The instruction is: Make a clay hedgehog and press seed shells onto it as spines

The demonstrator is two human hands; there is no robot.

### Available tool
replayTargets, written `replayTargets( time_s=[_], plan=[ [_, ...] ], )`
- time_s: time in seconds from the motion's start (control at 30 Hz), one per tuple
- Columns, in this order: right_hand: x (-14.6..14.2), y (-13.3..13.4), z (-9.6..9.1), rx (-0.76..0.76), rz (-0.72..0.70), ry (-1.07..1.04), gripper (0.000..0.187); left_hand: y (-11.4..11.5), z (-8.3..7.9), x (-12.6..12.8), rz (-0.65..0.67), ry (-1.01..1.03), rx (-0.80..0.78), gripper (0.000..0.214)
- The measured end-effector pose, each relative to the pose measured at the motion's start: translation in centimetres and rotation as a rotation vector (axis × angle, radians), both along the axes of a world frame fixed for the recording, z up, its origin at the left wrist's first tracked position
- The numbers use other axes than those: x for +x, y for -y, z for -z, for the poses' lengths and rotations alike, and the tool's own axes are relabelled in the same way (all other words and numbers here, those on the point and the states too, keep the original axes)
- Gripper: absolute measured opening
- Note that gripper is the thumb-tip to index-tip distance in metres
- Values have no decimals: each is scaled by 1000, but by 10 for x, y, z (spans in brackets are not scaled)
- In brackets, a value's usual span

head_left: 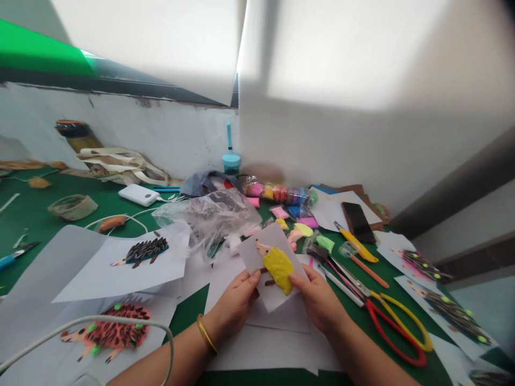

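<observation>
Between both hands, tilted above the white sheets, is a small white paper card with a hedgehog figure on it. Its body is a flat layer of yellow clay; head and feet are pinkish and brown. My left hand, with a gold bangle at the wrist, pinches the card's left edge. On the opposite side my right hand grips the card, its thumb against the yellow clay's lower edge. Just right of that hand lie a white pen and scissors with red and yellow handles.
Hedgehog pictures covered in dark seeds lie left and right on paper. Behind the card are clear plastic wrap, clay packets and a tube of coloured clay. A yellow cutter and a phone lie right. A white cable crosses the left front.
</observation>
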State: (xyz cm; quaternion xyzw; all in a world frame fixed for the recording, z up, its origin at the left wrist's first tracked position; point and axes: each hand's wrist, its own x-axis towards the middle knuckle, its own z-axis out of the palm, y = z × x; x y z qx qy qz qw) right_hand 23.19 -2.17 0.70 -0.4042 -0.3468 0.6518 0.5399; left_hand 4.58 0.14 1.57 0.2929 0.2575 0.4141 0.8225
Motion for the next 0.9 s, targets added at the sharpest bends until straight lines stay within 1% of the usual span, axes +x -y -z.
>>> replayTargets(
  time_s=[0.1,0.2,0.37,0.43,0.5,0.6,0.7,0.8,0.9],
  plan=[
    [2,-1,-2,-7,-6,9,39,0,-2,0,9,-26,9,39],
    [3,-1,-5,-4,-47,-8,41,0,-4,1,15,-14,13,40],
    [3,0,-7,-41,-100,15,38,0,-4,2,-6,-27,45,40],
    [1,1,-6,-65,-114,57,39,0,-5,2,42,-57,80,41],
    [-1,2,-7,-65,-120,121,39,0,-6,3,63,-85,130,44],
    [-2,3,-9,-21,-113,266,39,-1,-5,4,2,-140,151,45],
    [-2,3,-12,7,-115,376,40,-3,-1,4,-45,-205,96,42],
    [0,2,-13,31,-152,318,41,-3,2,5,-57,-230,77,42],
    [0,1,-12,48,-167,225,37,-3,0,4,-29,-253,134,45]
  ],
)
